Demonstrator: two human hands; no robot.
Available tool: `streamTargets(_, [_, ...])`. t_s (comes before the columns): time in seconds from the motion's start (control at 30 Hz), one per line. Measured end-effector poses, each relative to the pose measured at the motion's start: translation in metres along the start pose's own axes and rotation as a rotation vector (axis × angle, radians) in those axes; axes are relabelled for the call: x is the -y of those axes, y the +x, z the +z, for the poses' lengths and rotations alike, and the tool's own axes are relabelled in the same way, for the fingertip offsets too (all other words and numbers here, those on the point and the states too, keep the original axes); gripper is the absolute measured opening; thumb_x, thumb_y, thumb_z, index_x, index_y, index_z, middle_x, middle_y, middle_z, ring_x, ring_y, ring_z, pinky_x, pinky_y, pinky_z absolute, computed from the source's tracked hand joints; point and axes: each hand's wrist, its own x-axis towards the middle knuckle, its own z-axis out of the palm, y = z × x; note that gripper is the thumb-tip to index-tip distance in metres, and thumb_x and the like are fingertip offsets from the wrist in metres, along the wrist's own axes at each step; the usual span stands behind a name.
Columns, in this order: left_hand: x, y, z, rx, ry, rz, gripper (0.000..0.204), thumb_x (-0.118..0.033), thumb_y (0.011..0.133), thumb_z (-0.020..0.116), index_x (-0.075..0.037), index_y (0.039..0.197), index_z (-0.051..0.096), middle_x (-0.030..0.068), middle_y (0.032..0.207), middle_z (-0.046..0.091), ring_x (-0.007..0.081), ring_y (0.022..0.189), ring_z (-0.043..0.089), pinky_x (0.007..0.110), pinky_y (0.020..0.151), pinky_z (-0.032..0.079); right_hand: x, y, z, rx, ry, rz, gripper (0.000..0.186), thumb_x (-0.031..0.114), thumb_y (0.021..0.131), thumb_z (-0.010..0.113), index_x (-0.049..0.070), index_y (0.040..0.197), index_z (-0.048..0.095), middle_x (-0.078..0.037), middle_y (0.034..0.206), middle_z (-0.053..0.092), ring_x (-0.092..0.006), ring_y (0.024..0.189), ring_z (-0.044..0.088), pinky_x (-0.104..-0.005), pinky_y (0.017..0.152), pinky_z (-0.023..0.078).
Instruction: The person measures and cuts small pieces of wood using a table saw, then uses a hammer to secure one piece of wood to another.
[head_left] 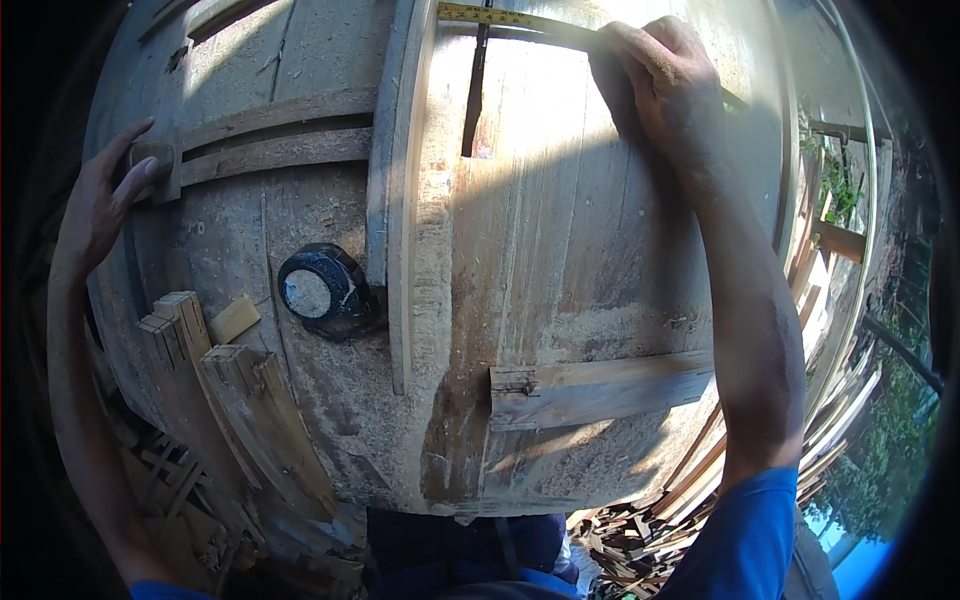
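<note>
My left hand (112,200) grips a small wooden block (155,175) at the outer end of two parallel slats (270,150) on the worktable (580,260). My right hand (660,90) is closed on a thin strip at the upper right, along which a yellow measuring tape (480,15) runs, over a narrow dark slot in the boards. A long upright wooden rail (400,200) separates the slats from the right side. A round black object with a dusty pale top (320,290), which I cannot identify, sits below the slats.
Bundles of short boards (240,400) lie at the lower left of the sawdust-covered table. A short flat board (600,385) lies at the lower right. Piles of offcuts (630,545) surround the table's near and right edges, with longer timber and greenery at the far right.
</note>
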Motion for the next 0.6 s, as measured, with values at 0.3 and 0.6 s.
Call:
streamTargets(0.3, [0.003, 0.011, 0.021, 0.001, -0.116, -0.241, 0.043, -0.045, 0.103, 0.058, -0.003, 0.113, 0.06, 0.0124, 0.097, 0.07, 0.0211, 0.085, 0.064, 0.036, 0.078, 0.049, 0.002, 0.004, 0.009, -0.086, 0.005, 0.039, 0.019, 0.005, 0.091, 0.069, 0.01, 0.108, 0.073, -0.011, 0.091, 0.066, -0.0301, 0.087, 0.066, -0.0381, 0.077, 0.053])
streamTargets(0.6, [-0.006, 0.01, 0.026, -0.096, -0.014, -0.192, 0.039, -0.042, 0.102, 0.059, -0.004, 0.108, 0.06, 0.016, 0.098, 0.068, 0.0261, 0.088, 0.064, 0.039, 0.081, 0.048, -0.011, 0.005, 0.008, 0.003, -0.018, -0.015, 0.014, 0.007, 0.091, 0.07, 0.008, 0.105, 0.073, -0.01, 0.092, 0.066, -0.0295, 0.086, 0.066, -0.0386, 0.076, 0.053])
